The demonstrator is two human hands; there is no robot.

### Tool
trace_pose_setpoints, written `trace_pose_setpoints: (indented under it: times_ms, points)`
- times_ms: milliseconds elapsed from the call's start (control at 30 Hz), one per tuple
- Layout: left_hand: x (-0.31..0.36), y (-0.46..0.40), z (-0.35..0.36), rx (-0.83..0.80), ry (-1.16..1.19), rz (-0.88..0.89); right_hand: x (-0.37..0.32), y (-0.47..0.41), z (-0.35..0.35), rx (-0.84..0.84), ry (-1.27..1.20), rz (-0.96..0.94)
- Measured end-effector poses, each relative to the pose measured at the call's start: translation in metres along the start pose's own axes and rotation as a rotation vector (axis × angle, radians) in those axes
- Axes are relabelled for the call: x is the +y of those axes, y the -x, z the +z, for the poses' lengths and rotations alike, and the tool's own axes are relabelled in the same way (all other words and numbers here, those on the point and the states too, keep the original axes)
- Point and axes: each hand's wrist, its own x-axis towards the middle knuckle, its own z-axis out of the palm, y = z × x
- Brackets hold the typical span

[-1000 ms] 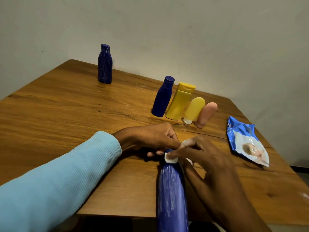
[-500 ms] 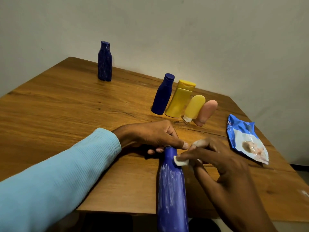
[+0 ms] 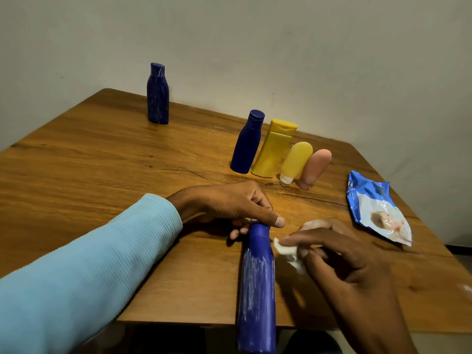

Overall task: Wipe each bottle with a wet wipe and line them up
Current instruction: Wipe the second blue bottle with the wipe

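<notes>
A tall blue bottle (image 3: 257, 284) streaked with white stands at the table's near edge. My left hand (image 3: 231, 204) grips its cap from above, thumb and fingers curled round it. Just right of the bottle's neck, my right hand (image 3: 342, 254) pinches a crumpled white wet wipe (image 3: 285, 248), a small gap apart from the bottle. Farther back stand a dark blue bottle (image 3: 247, 143), a yellow bottle (image 3: 274, 148), a small yellow tube (image 3: 296, 160) and a pink tube (image 3: 314, 167) in a row. Another streaked blue bottle (image 3: 158, 94) stands alone at the far left.
A blue and white wet wipe packet (image 3: 378, 209) lies flat at the table's right side. The wooden table (image 3: 89, 172) meets a plain wall behind. Its near edge runs just beneath the held bottle.
My right hand with the wipe has slid off the bottle's neck to the right. My left hand keeps its hold on the cap.
</notes>
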Motion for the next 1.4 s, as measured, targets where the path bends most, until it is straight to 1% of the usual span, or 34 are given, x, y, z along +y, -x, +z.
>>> trace_pose_setpoints:
  times_ms: [100,167,267,400,533,800,900,967,1067,1133,1233,1333,1400]
  points:
    - [0.001,0.001,0.0,-0.01,-0.024,0.013,-0.001,0.002,0.011,-0.041,0.011,-0.006]
    - [0.001,0.001,0.0,-0.008,-0.009,0.01,-0.002,0.007,0.011,-0.04,-0.052,-0.021]
    - [0.001,0.002,-0.002,-0.001,0.002,0.006,0.002,0.013,0.002,-0.068,-0.145,0.031]
    - [-0.001,0.003,-0.004,-0.029,0.021,0.033,0.004,0.014,-0.002,-0.018,-0.13,0.085]
    - [-0.004,0.003,-0.008,-0.083,0.073,0.045,-0.002,0.007,0.005,0.038,-0.083,0.051]
    - [-0.009,0.001,-0.013,-0.129,0.08,0.031,0.002,0.006,0.024,-0.02,0.048,0.027]
    - [-0.01,0.0,-0.013,-0.134,0.079,0.041,-0.001,0.008,0.016,-0.072,0.062,-0.038]
    - [-0.009,0.001,-0.013,-0.131,0.083,0.046,-0.002,0.009,0.008,-0.069,0.008,-0.044]
    - [-0.01,-0.001,-0.015,-0.147,0.079,0.053,0.002,0.009,0.003,-0.009,-0.082,0.029]
    - [-0.011,-0.001,-0.016,-0.173,0.082,0.068,0.003,0.008,0.006,0.012,-0.031,0.036]
    - [-0.011,0.001,-0.016,-0.196,0.085,0.081,0.003,0.005,0.016,0.017,0.064,-0.002]
    - [-0.01,0.002,-0.017,-0.21,0.082,0.09,0.003,0.005,0.022,-0.02,0.127,-0.064]
    - [-0.01,0.003,-0.017,-0.203,0.069,0.101,0.004,0.008,0.017,-0.064,0.147,-0.068]
